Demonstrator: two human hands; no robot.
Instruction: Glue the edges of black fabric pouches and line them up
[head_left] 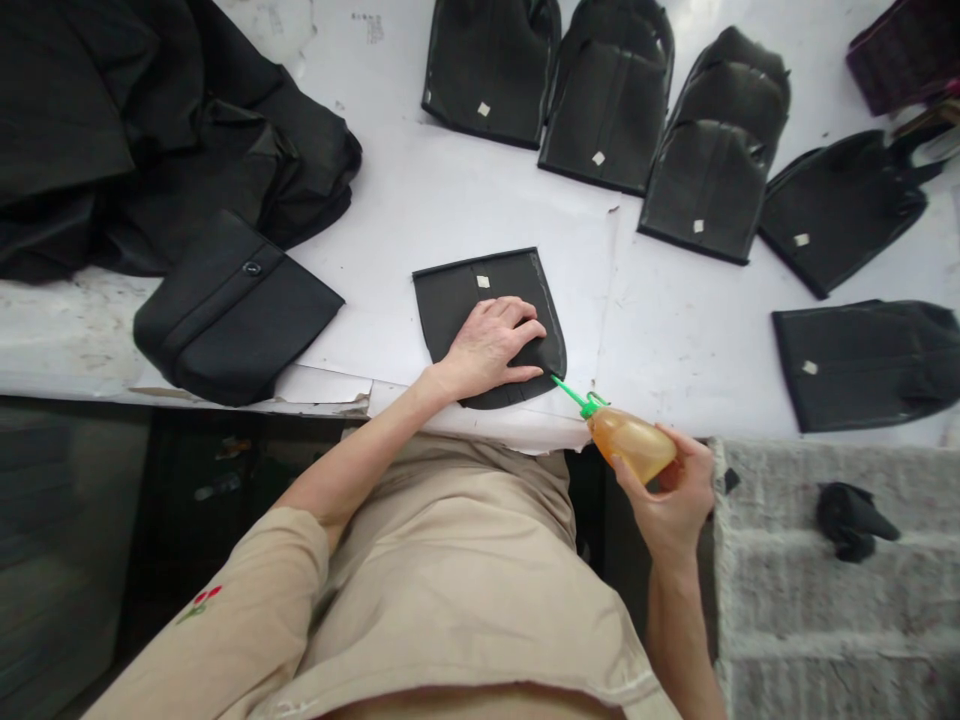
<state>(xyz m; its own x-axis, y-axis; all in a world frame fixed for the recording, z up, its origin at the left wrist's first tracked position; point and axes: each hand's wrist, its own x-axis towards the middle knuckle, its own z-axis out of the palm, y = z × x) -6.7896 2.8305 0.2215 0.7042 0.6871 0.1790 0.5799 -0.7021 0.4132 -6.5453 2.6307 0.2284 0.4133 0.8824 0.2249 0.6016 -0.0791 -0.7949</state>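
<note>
The left hand (495, 345) lies palm down, fingers spread flat and holding nothing, pressing on a black cut piece (457, 300) at the near edge of the white surface (420, 200); its forearm runs back toward the near-left. The right hand (671, 500) is raised just off the near edge, wrist bent, fingers curled closed around an amber glue bottle (630, 445). The bottle's long axis is tilted, its green nozzle (574, 393) pointing up and left toward the piece's rounded near corner, tip touching or just beside its edge, close to the left hand's fingertips. The piece's straight edge faces the far side, its curved end the near edge. Similar black pieces (705, 185) lie in a row along the far and right sides; dark folded material (232, 310) sits at the left.
</note>
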